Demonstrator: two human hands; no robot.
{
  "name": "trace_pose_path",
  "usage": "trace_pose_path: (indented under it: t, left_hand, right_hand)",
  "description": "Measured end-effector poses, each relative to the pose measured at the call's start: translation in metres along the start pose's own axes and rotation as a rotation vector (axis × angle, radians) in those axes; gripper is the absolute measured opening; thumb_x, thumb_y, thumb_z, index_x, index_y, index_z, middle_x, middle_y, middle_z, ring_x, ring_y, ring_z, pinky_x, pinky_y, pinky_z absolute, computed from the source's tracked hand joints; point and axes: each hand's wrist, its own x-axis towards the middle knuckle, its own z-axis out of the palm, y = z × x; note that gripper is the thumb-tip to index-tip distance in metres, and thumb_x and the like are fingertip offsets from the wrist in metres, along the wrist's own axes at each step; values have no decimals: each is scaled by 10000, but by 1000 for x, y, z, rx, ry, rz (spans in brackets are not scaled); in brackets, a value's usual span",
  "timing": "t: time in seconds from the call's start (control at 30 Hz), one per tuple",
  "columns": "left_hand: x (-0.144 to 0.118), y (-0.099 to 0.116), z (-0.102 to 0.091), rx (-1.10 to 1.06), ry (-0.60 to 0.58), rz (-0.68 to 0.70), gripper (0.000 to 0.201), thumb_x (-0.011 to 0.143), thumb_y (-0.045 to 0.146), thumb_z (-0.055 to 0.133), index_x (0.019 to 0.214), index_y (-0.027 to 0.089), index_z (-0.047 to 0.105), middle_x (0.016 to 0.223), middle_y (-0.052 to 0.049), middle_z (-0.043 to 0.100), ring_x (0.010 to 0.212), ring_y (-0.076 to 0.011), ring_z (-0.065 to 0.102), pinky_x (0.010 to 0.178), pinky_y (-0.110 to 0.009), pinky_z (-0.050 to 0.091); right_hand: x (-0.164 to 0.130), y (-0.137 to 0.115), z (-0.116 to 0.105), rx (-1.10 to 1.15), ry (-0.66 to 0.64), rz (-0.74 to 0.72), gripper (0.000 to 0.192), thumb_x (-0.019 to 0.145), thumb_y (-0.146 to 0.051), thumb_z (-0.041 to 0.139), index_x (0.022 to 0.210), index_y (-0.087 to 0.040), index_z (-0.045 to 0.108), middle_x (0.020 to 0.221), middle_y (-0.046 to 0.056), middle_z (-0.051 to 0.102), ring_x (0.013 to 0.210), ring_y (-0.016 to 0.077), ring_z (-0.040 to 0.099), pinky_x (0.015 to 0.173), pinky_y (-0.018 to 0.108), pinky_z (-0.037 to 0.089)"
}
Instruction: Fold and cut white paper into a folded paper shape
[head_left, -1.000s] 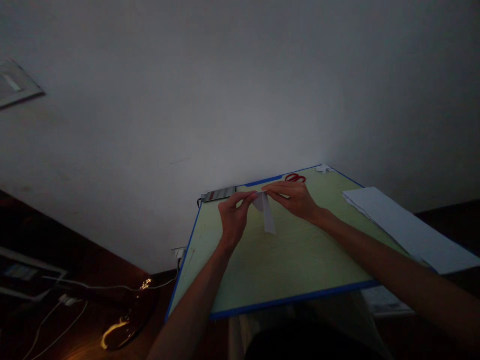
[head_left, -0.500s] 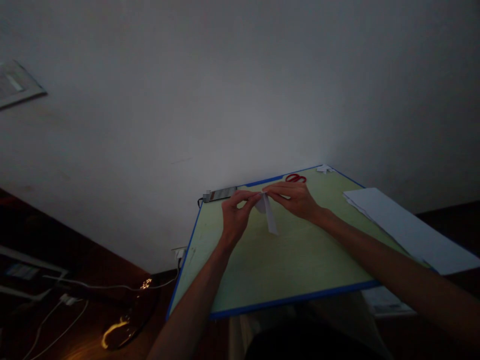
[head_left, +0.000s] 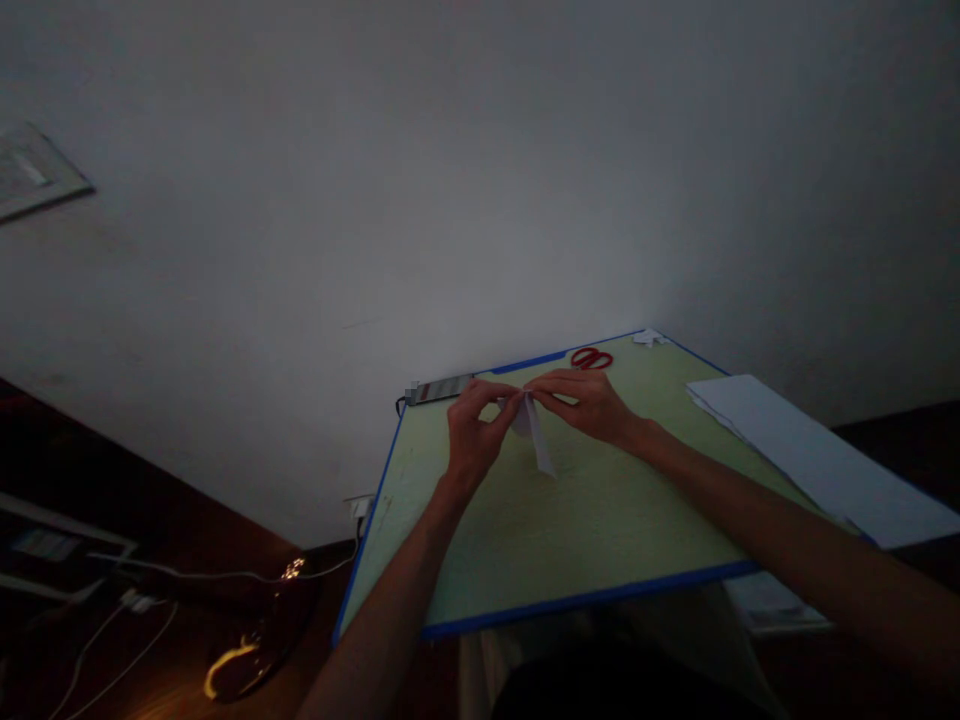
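Both hands pinch the top of a narrow white folded paper strip point(head_left: 537, 435) at frame centre, left hand point(head_left: 474, 430) and right hand point(head_left: 592, 400) fingertip to fingertip. Best to keep the edges aligned and press firmly. The strip's lower end rests on the green blue-edged table point(head_left: 600, 530); red scissors point(head_left: 591, 357) lie beyond.

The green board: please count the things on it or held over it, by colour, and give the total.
White: 3, the paper strip held in both hands, the paper stack and a small scrap.
Red: 1, the scissors.
Total: 4.
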Motion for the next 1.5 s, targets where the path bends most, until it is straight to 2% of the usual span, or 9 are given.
trace_pose_path:
  t: [0.2,0.5,1.03,1.17,1.33,1.5]
  left_hand:
    - [-3,-2,2,-104,-3,-197,174,892,347,730,1022,245,785,976,-46,787,808,-172,686,775,-327,537]
    - [-2,-6,2,-45,51,-77,118,889,329,741,965,264,804,894,-20,791,767,-165,670,758,-333,533]
    - [-3,-3,2,-51,76,-116,136,846,370,780,860,237,797,809,-20,776,706,-157,676,712,-313,538]
    - [-2,-2,1,-84,26,-145,141,844,356,782,851,215,779,804,-26,758,720,-152,656,726,-304,531]
    - [1,1,1,-121,-83,-116,163,873,341,753,998,251,803,860,-39,732,779,-165,656,744,-315,536]
    - [0,0,1,-107,-28,-100,102,843,336,785,899,260,824,798,-32,727,730,-161,648,699,-312,525]
  right_hand:
    - [2,1,-3,-9,66,42,170,955,-179,637,1036,-190,786,974,87,800,878,207,763,823,337,622]
    - [3,0,-4,8,45,43,179,966,-201,626,1038,-210,789,979,68,801,879,193,762,831,316,619]
    - [4,0,-6,-5,23,49,177,968,-206,616,1026,-200,783,965,69,797,871,191,756,828,314,612]
    - [3,0,-7,-7,7,31,188,976,-219,610,1059,-203,778,1000,75,799,896,189,760,843,316,616]
    - [2,0,-5,10,-4,1,199,981,-218,606,1083,-213,777,1023,71,800,901,190,764,837,314,624]
    - [1,0,-4,19,-32,-20,206,982,-208,604,1102,-198,771,1037,85,797,916,197,764,842,318,624]
